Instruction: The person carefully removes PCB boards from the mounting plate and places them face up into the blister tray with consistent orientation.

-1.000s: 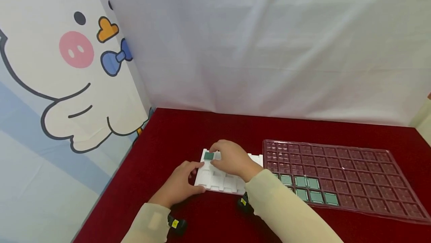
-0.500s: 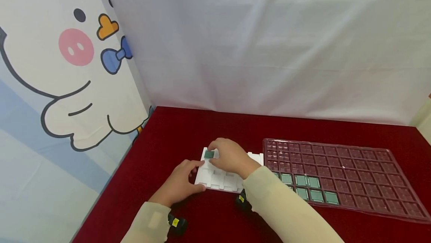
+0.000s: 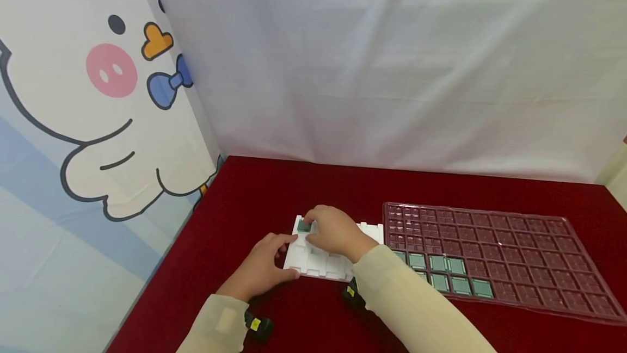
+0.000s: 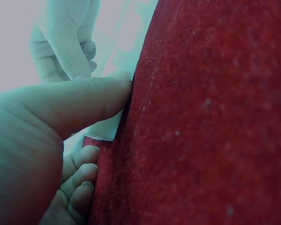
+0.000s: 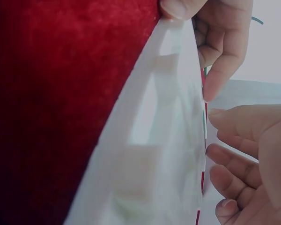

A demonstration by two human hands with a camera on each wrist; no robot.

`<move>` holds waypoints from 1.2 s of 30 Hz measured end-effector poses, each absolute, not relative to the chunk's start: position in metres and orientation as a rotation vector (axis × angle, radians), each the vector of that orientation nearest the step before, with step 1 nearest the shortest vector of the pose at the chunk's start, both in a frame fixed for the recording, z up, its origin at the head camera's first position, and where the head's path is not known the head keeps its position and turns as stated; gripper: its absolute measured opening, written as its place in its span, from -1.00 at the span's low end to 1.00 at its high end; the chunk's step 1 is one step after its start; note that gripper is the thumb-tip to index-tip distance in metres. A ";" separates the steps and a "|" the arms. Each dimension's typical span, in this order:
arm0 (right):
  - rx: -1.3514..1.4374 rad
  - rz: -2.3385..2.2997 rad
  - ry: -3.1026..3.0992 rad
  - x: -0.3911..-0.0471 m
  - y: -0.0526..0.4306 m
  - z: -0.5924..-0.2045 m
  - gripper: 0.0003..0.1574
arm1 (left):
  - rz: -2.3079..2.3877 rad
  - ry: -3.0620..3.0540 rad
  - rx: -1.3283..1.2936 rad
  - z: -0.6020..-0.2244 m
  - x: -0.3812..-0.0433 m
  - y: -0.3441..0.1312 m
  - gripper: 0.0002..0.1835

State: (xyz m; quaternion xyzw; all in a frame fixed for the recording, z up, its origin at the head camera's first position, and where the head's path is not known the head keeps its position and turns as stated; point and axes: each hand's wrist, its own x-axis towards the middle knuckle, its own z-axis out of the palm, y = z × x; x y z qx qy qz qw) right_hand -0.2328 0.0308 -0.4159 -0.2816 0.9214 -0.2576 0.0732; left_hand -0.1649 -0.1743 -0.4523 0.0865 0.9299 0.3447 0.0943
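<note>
A small green square chip [image 3: 303,227] lies at the far left compartment of a white tray [image 3: 318,266]. My right hand [image 3: 338,231] reaches over the tray, its index finger at the chip's far right corner and its thumb by the near side, pinching it at the edges. The left hand [image 3: 259,266] holds the tray's left end, thumb along the near edge and fingers at the left side. In the left wrist view that thumb [image 4: 93,101] presses the white edge, with several fingers curled below. The right wrist view shows the right fingers [image 5: 225,183] close beside the tray.
A clear plastic tray [image 3: 529,304] with many compartments lies to the right of the white tray. Several green chips [image 3: 460,286] sit in its near left part. Both trays are on a red cloth [image 3: 294,320]. White curtains [image 3: 392,70] hang behind and at the left.
The right index finger has shifted slightly over the chip, covering more of its corner. The left hand and both trays have stayed in place.
</note>
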 end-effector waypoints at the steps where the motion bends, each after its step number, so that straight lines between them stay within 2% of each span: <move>1: -0.849 -0.774 2.768 -0.233 0.031 -0.417 -0.62 | 1.022 2.758 0.253 -0.453 -0.165 -0.174 -0.22; 36: -0.818 -0.758 2.799 -0.242 0.021 -0.425 -0.70 | 1.032 2.770 0.251 -0.453 -0.164 -0.174 -0.23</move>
